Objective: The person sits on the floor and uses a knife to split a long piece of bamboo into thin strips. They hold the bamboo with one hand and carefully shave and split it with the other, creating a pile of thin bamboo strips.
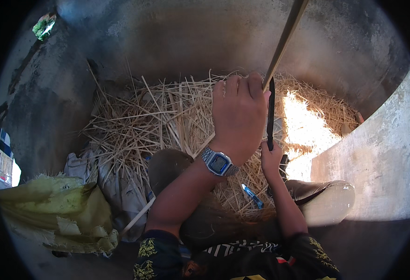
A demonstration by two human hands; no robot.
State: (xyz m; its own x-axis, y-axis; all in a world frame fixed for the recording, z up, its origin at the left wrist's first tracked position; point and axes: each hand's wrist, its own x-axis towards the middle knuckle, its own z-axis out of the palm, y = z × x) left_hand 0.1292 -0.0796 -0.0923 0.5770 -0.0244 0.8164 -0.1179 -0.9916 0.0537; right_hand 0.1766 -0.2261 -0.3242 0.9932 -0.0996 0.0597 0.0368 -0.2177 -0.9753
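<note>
The left fingers curl tight around a long stick that pokes out past them, the right fingers wrap the near end of a dark knife just beside it, and dry strips lie below both, so some cutting seems done, but this stick seems to need more.

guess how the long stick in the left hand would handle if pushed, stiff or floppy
The long stick is probably stiff: it runs straight beyond the left hand without drooping. It's likely light, being narrow for its length, and might flex if pushed hard.
</note>
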